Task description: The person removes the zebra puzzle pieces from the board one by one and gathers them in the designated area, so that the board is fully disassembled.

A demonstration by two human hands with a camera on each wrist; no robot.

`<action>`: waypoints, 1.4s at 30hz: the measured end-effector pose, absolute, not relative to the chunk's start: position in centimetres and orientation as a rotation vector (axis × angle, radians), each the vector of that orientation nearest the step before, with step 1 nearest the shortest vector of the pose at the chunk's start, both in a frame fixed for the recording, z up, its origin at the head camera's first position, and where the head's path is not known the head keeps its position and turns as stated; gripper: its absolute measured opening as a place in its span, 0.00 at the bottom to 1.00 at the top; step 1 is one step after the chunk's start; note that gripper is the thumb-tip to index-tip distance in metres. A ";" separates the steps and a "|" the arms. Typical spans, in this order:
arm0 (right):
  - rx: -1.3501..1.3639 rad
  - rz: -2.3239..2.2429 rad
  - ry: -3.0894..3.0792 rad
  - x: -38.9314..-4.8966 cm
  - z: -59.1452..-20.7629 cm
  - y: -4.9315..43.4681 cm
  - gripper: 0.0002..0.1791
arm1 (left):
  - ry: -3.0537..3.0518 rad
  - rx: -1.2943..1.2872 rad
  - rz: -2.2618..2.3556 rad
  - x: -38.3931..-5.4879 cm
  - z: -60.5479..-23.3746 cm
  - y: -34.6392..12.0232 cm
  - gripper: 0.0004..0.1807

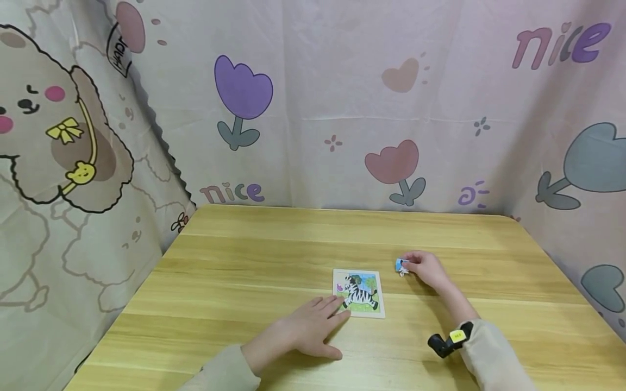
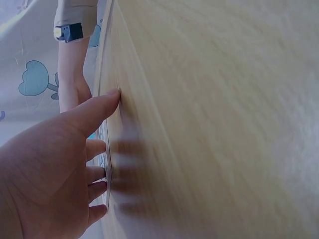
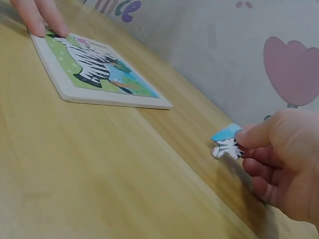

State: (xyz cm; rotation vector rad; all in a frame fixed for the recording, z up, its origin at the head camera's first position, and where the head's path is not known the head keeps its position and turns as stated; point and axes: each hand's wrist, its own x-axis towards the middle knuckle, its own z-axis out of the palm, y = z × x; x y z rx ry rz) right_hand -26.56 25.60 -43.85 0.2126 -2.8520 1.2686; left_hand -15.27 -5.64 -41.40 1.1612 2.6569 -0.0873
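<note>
A square zebra jigsaw puzzle [image 1: 361,296] with a white frame lies flat on the wooden table; its upper left corner looks pale. My left hand [image 1: 313,326] is spread palm down, fingertips on the puzzle's lower left edge and thumb stretched towards the tabletop. In the left wrist view, the fingers [image 2: 97,174] mostly hide the puzzle. To the right of the puzzle, my right hand [image 1: 427,267] pinches a small puzzle piece [image 3: 228,142] between thumb and fingers. That piece is blue at the top, with black-and-white stripes below, and is held apart from the puzzle.
The wooden table [image 1: 235,260] reaches back to a printed fabric curtain [image 1: 313,108] with tulips and hearts. Another curtain with a cartoon animal hangs at the left. A black camera [image 1: 447,341] is strapped to my right wrist by the beige sleeve.
</note>
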 end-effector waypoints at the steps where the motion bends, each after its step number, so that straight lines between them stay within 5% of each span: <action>1: 0.212 1.218 -2.862 -26.7 -43.9 25.4 0.11 | 2.657 1.161 -0.087 -15.3 -41.4 -5.6 0.45; 25: 0.179 1.057 -2.832 -27.7 -44.3 23.8 0.10 | 2.663 1.181 -0.089 -15.3 -41.5 -5.6 0.45; 42: 0.424 1.347 -2.737 -25.5 -42.1 19.0 0.11 | 2.657 1.197 -0.066 -15.2 -41.3 -5.7 0.45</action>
